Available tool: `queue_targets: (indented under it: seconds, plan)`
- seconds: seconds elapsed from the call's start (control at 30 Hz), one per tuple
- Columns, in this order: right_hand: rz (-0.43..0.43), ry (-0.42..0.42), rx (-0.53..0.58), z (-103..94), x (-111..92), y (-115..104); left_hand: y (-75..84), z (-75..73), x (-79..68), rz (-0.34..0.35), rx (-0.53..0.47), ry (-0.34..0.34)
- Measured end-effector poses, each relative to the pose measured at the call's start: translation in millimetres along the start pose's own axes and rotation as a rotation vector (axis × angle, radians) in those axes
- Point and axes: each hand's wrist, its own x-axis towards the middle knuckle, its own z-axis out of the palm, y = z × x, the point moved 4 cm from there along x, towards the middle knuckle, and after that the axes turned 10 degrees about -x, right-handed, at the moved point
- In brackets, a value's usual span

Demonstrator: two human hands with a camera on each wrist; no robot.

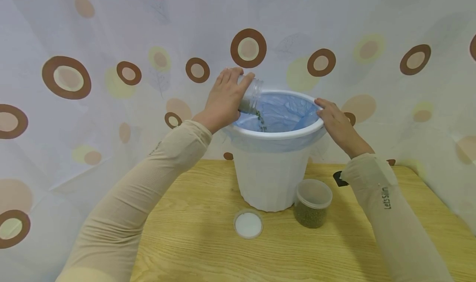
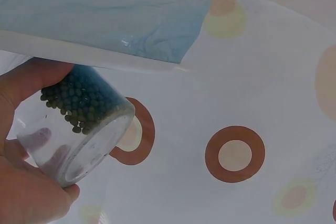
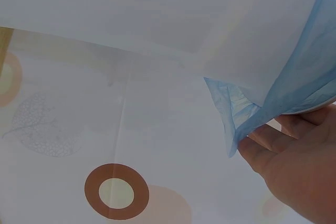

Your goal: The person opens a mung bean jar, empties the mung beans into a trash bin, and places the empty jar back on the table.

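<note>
My left hand [image 1: 223, 98] grips a clear jar [image 1: 254, 90] tipped over the near left rim of a white trash bin [image 1: 269, 174]. Green mung beans [image 1: 260, 119] spill from its mouth into the blue bag [image 1: 286, 108] lining the bin. In the left wrist view, beans [image 2: 79, 100] still lie along the jar's side, with thumb and fingers around it. My right hand [image 1: 336, 121] holds the bin's right rim; the right wrist view shows its fingers [image 3: 270, 137] against the overhanging bag, the thumb hidden.
On the wooden table [image 1: 193, 240], a round white lid [image 1: 248, 225] lies in front of the bin. To its right stands an open clear tub [image 1: 312, 203] partly filled with small dark greenish bits. A black object [image 1: 339, 178] is partly behind the right sleeve. A patterned sheet [image 1: 111, 26] hangs behind.
</note>
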Motion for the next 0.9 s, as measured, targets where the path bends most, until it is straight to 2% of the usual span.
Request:
queue_targets:
  seconds: [0.9]
  plan:
    - [0.010,-0.009,0.004,-0.2,1.6,1.2,0.6,6.6,1.3,0.021,0.038,0.003]
